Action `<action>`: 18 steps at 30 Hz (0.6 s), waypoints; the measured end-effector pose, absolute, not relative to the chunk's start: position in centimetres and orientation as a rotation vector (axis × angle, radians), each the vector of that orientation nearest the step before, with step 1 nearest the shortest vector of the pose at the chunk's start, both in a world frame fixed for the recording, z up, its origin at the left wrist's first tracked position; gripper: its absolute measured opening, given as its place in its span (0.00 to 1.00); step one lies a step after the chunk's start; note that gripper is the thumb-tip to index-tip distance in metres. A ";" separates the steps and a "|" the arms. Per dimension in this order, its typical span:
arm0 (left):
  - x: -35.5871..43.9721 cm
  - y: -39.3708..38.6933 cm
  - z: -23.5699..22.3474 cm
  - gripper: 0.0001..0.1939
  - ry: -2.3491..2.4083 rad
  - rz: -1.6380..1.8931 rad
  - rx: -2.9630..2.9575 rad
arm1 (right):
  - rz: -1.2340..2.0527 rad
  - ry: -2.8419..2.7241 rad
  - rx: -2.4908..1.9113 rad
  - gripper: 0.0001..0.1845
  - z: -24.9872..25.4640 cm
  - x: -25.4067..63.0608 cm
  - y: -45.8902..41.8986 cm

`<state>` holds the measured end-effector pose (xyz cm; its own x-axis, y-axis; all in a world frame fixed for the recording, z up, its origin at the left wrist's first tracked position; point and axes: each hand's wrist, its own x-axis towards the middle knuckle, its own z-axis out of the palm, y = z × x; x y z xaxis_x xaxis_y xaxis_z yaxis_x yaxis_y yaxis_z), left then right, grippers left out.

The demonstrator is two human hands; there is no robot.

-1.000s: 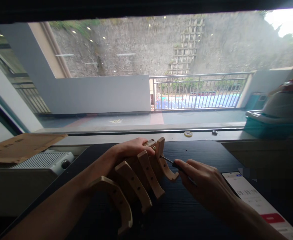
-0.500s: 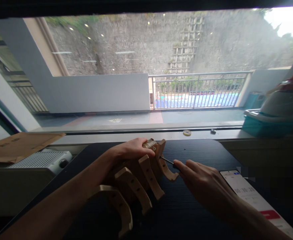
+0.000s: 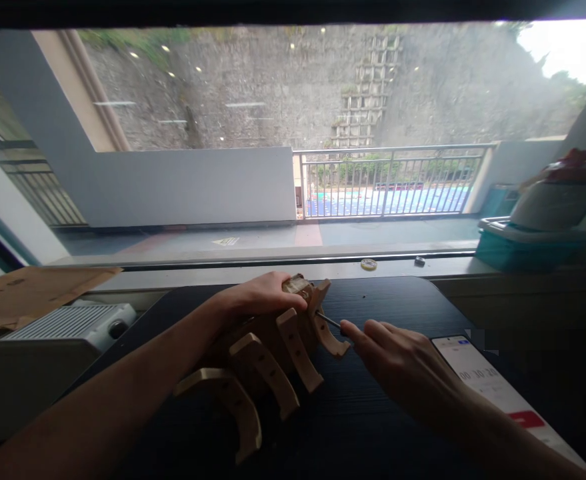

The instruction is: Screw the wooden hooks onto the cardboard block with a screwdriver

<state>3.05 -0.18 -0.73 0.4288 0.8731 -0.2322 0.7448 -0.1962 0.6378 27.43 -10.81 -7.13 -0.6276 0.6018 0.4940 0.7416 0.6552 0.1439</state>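
A wooden rack with several curved hooks (image 3: 267, 363) lies on the black table (image 3: 373, 427). My left hand (image 3: 260, 300) is closed over its far end, pressing it down. My right hand (image 3: 397, 363) is closed on a screwdriver (image 3: 333, 324); the thin shaft points left and its tip meets the farthest hook (image 3: 323, 320). The handle is mostly hidden inside my fingers.
A phone (image 3: 497, 393) with a lit timer screen lies at the right of the table. A white heater (image 3: 77, 323) and cardboard (image 3: 27, 293) sit at the left. On the window sill are a small round object (image 3: 369, 264) and a teal bin (image 3: 527, 247).
The view has shifted slightly, so everything sits a little left and higher. Both hands keep their grip; the screwdriver stays at the farthest hook.
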 end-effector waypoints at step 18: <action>3.1 0.0 -0.5 0.21 1.303 0.223 1.875 | 0.156 -2.257 -1.318 0.17 -5.8 26.7 -10.0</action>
